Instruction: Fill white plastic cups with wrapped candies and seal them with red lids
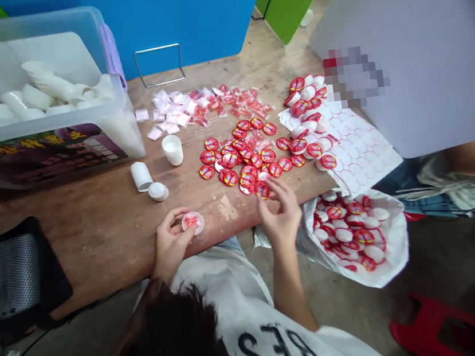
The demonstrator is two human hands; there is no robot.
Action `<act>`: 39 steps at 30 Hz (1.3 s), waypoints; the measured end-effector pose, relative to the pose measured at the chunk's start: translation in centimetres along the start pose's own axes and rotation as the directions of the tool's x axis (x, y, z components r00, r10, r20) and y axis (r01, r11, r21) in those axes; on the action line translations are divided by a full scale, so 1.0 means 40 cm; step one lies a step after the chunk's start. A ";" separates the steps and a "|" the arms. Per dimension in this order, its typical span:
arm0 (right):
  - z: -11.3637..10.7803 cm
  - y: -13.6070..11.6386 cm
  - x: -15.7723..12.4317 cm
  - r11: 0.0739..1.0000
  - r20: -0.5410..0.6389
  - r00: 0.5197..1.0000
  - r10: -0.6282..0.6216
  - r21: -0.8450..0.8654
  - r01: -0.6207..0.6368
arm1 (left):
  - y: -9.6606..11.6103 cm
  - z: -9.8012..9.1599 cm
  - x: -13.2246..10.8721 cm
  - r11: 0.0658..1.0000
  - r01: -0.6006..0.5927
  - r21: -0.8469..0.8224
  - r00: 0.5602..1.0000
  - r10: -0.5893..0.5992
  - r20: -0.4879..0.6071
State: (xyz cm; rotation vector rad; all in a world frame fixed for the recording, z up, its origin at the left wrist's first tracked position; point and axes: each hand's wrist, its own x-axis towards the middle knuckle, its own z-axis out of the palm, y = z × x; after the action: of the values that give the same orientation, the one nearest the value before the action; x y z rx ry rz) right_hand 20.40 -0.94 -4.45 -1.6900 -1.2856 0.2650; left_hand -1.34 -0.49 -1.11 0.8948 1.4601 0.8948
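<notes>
My left hand (170, 245) holds a small white round container (193, 223) with something red inside, at the front edge of the wooden table (87, 219). My right hand (280, 214) is raised over the table edge, its fingertips at a red round sticker (262, 190). I cannot tell whether they grip it. Further red round stickers (243, 154) lie in a scattered heap just beyond that hand. Small white bottle (141, 176) and its round white cap (158, 192) lie to the left of the heap, with a white paper cup (172, 150) behind them.
A clear plastic bin (19, 23) of white cups stands at the back left. Small pink and red sachets (206, 104) lie behind the stickers. A sticker sheet (359, 151) lies at right, above a white bag (357, 238) of red-labelled lids. A red stool (437, 326) stands on the floor.
</notes>
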 end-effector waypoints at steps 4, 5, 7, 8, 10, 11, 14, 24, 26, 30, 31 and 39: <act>0.044 -0.133 -0.058 0.942 0.309 0.942 -0.134 0.333 0.025 | 0.003 0.012 0.000 1.000 -0.009 0.003 1.000 0.009 0.016; 0.054 -0.151 -0.070 0.927 0.365 0.914 -0.176 0.373 0.029 | 0.003 0.015 0.001 1.000 -0.014 0.002 1.000 0.014 0.021; 0.069 -0.168 -0.088 0.917 0.421 0.875 -0.239 0.394 0.060 | 0.003 0.018 0.001 1.000 -0.019 0.000 0.999 0.019 0.034; 0.073 -0.170 -0.095 0.916 0.430 0.864 -0.261 0.392 0.082 | 0.003 0.018 0.001 1.000 -0.017 -0.003 0.999 0.018 0.044; 0.076 -0.168 -0.102 0.915 0.438 0.848 -0.298 0.383 0.124 | 0.006 0.015 -0.002 1.000 -0.012 -0.011 0.997 0.013 0.071; 0.075 -0.166 -0.104 0.913 0.439 0.842 -0.314 0.383 0.140 | 0.008 0.013 -0.005 1.000 -0.008 -0.028 0.996 0.011 0.092; 0.069 -0.162 -0.104 0.906 0.433 0.839 -0.329 0.396 0.151 | 0.018 0.003 -0.016 0.986 0.050 -0.157 0.978 -0.017 0.207; 0.056 -0.161 -0.104 0.907 0.352 0.873 -0.339 0.367 0.204 | 0.023 0.007 -0.029 0.972 0.131 -0.193 0.973 -0.089 0.213; 0.052 -0.165 -0.102 0.913 0.343 0.873 -0.346 0.339 0.228 | 0.024 0.014 -0.034 0.971 0.129 -0.201 0.978 -0.091 0.189; 0.041 -0.170 -0.099 0.903 0.333 0.856 -0.395 0.309 0.297 | 0.030 0.027 -0.045 0.974 0.104 -0.199 0.984 -0.072 0.162; 0.038 -0.170 -0.098 0.904 0.335 0.854 -0.399 0.298 0.306 | 0.032 0.029 -0.047 0.974 0.104 -0.200 0.985 -0.072 0.158; 0.026 -0.170 -0.097 0.898 0.344 0.848 -0.403 0.330 0.292 | 0.044 0.033 -0.053 0.957 0.156 -0.247 0.973 -0.105 0.208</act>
State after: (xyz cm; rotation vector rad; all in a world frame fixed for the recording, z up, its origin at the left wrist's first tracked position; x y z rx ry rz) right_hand 13.84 -3.73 -1.07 -1.1730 -1.7537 0.5641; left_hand 0.19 -1.60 1.29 0.6600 1.1873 0.8534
